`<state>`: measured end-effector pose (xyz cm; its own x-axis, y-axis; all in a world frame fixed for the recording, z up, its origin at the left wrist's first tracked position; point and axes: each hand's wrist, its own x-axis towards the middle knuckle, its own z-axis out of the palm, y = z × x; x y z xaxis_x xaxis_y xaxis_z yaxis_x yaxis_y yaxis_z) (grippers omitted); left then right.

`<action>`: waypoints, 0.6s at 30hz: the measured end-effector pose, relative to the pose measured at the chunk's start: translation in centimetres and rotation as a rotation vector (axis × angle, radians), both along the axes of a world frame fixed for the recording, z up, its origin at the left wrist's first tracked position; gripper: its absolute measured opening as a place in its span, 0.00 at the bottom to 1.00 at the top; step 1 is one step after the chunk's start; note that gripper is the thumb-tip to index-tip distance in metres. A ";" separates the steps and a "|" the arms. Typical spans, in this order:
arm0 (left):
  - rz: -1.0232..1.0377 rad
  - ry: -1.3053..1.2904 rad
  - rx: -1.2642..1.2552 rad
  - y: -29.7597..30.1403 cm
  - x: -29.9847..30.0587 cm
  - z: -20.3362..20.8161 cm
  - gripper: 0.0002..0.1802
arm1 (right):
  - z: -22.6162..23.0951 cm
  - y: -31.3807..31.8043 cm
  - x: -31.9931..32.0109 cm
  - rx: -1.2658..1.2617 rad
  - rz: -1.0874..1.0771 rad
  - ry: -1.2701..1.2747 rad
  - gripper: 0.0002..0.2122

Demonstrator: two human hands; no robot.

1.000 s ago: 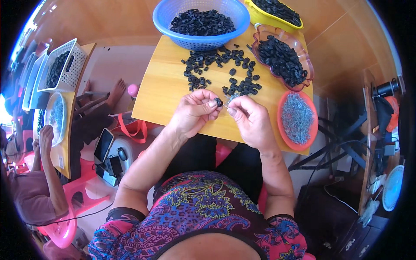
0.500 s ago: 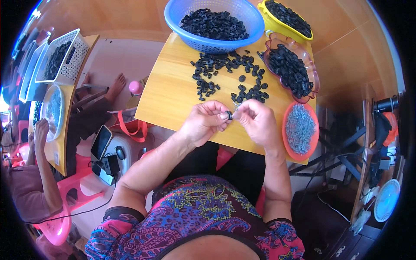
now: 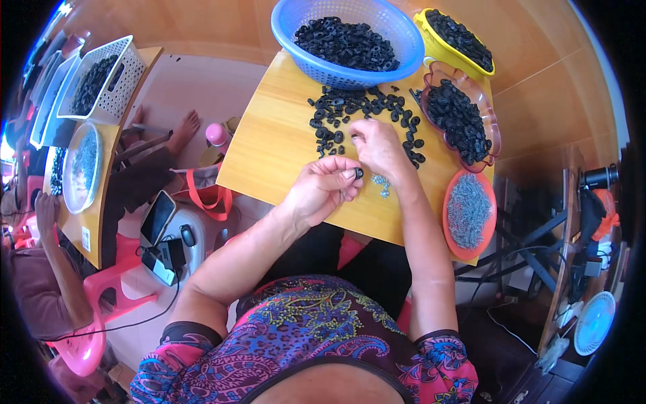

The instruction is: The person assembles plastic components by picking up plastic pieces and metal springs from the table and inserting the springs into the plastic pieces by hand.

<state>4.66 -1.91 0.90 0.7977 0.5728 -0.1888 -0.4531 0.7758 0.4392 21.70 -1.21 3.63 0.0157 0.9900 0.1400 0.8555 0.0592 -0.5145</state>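
My left hand [image 3: 323, 188] is closed over the wooden table [image 3: 276, 148], pinching a small black ring part [image 3: 359, 173] at its fingertips. My right hand [image 3: 377, 145] reaches forward into the loose pile of black ring parts [image 3: 343, 111] scattered on the table, fingers bent down among them; whether it grips one is hidden. A little heap of small metal pieces [image 3: 382, 183] lies on the table beside my right wrist.
A blue basket [image 3: 397, 30], a yellow tray [image 3: 461, 40] and a clear pink dish [image 3: 494, 131] hold more black parts. An orange dish [image 3: 469, 214] holds metal pieces. At left, another person [image 3: 40, 283] sits on a pink chair at a second table [image 3: 101, 195] with trays.
My hands were together at the table's near edge with the part between them. Now the right hand has moved forward into the loose pile while the left keeps the part.
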 end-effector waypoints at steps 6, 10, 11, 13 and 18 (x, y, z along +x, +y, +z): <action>0.029 0.010 -0.004 -0.2 0.1 0.2 0.05 | 2.7 -5.2 1.1 -0.177 -0.127 0.814 0.03; -0.043 0.003 0.046 -0.5 0.1 0.3 0.07 | 3.6 -8.2 0.2 -0.119 -0.081 0.914 0.03; -0.038 0.027 0.070 -0.6 0.1 0.4 0.07 | 3.7 -8.7 -0.2 -0.117 -0.086 0.977 0.03; -0.036 0.052 0.097 -0.8 0.2 0.7 0.07 | 3.8 -9.2 -0.8 -0.145 -0.134 0.986 0.04; 0.038 0.119 0.100 -1.1 0.4 1.2 0.05 | 4.0 -9.4 -1.4 -0.139 -0.138 0.974 0.04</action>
<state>5.03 -3.06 2.12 0.7502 0.6231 -0.2213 -0.4214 0.7085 0.5660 20.30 -10.59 7.65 0.1782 0.9775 -0.1127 0.0508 -0.1235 -0.9910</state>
